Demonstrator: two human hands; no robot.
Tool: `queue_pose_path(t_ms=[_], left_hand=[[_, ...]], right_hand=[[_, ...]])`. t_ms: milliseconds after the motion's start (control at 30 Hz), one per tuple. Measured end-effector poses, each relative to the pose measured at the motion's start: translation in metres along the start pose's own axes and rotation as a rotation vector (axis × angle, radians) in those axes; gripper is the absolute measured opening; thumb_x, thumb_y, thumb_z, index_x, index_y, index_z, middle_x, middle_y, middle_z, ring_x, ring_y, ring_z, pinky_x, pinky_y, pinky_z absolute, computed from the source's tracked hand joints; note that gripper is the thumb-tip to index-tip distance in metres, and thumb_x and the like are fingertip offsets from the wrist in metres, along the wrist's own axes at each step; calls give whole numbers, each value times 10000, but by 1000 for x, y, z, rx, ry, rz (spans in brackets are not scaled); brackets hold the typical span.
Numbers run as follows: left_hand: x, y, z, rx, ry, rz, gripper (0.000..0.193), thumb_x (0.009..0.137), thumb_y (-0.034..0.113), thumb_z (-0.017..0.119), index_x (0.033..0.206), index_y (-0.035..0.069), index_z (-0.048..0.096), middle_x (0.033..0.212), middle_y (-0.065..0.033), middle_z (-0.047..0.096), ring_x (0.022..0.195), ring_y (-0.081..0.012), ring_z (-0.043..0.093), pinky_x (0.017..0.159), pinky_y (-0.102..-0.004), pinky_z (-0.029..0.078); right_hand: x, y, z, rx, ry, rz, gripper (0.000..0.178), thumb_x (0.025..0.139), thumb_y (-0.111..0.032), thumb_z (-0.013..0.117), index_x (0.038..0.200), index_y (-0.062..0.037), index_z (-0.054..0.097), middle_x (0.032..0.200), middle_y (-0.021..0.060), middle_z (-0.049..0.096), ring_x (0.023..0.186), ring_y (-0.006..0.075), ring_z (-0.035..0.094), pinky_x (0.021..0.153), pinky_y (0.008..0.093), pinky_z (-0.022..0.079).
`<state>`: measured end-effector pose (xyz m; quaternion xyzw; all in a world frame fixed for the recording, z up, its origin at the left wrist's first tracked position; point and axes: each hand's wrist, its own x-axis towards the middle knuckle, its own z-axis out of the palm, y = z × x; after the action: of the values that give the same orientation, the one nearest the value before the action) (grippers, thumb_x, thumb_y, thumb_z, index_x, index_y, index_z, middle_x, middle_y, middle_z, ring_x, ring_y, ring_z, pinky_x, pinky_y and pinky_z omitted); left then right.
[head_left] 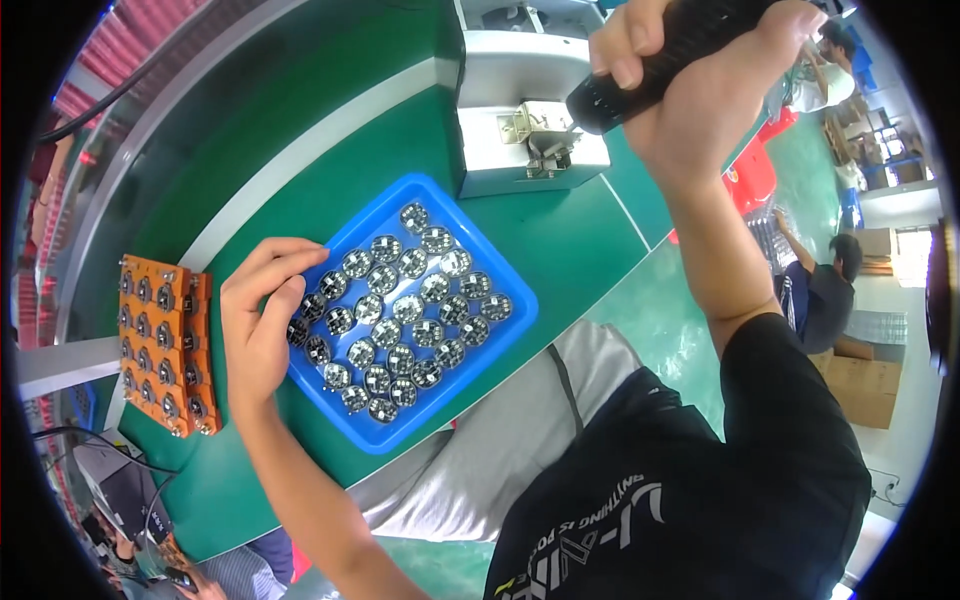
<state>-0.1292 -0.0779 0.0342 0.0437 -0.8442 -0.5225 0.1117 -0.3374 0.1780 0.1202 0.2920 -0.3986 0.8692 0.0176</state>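
A blue plastic tray (517, 352) lies on the green tabletop, holding several round, silvery parts (408, 308) with small square components on top. My left hand (262, 315) is at the tray's left rim, fingers bent and thumb close to them, gripping the edge there. Up at the right, my right hand (690, 110) is wrapped around a black electric screwdriver (655, 70) with a ribbed body. Its lower end points down-left, right beside the metal mechanism (545, 140) on the front of a white box-shaped machine (525, 80); whether the tip touches it I cannot tell.
Orange fixture plates (160, 345) with rows of dark metal parts stand stacked left of my left hand. A grey rail runs behind the green table (560, 235). Far right, other people sit near a red stool (750, 175) and cardboard boxes (862, 388). Cables hang at lower left.
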Motion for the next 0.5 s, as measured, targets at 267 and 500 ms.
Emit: queue_pose_path(t_ms=[267,500], left_hand=[[3,0,1,-29,-6,72,311,811,-8,550,1043,-67,747,1074,-167,727,998,-253,683,900,-323,510],[-2,-6,-1,12,-5,88,320,747,9,557,994,-44,753,1052,-156,700,931,-257,664,814,-332,514]], right_hand=[[-29,1,48,-504,350,101,700,998,-780,341,1130,-101,451,504,40,429,358,163,402,403,298,381],[-41,12,83,-441,359,295,744,989,-811,276,1156,-107,452,482,38,395,338,182,389,393,341,381]])
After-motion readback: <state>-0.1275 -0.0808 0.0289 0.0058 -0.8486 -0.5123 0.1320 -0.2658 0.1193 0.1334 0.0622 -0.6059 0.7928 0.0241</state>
